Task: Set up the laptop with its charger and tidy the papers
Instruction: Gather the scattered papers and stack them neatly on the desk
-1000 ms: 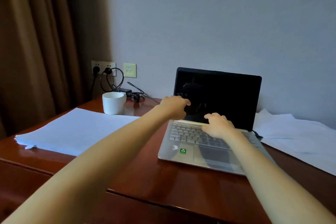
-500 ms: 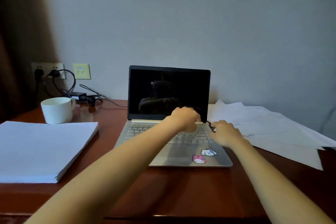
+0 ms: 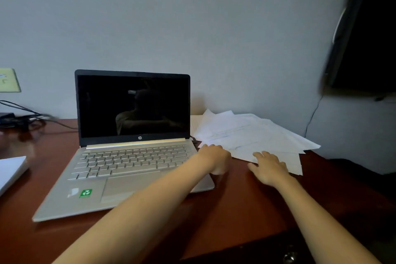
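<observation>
A silver laptop [image 3: 120, 169] stands open on the brown desk [image 3: 242, 206], its screen dark. Loose white papers [image 3: 252, 133] lie fanned out to its right, against the wall. My left hand [image 3: 215, 159] rests by the laptop's right edge at the near left corner of the papers, fingers curled, nothing visibly in it. Spread flat, my right hand [image 3: 267, 166] lies on the front edge of the loose papers. The black charger cable [image 3: 27, 119] lies coiled at the far left and runs behind the laptop.
A neat stack of white paper [image 3: 10, 172] sits at the left edge. A pale wall plate [image 3: 8, 80] is on the wall at far left. A dark object [image 3: 364, 34] hangs on the wall at upper right, a thin cord below it.
The view has swung to the right. Both hands have left the laptop keyboard and moved right, my right hand onto the loose papers. The cup and wall sockets are out of frame.
</observation>
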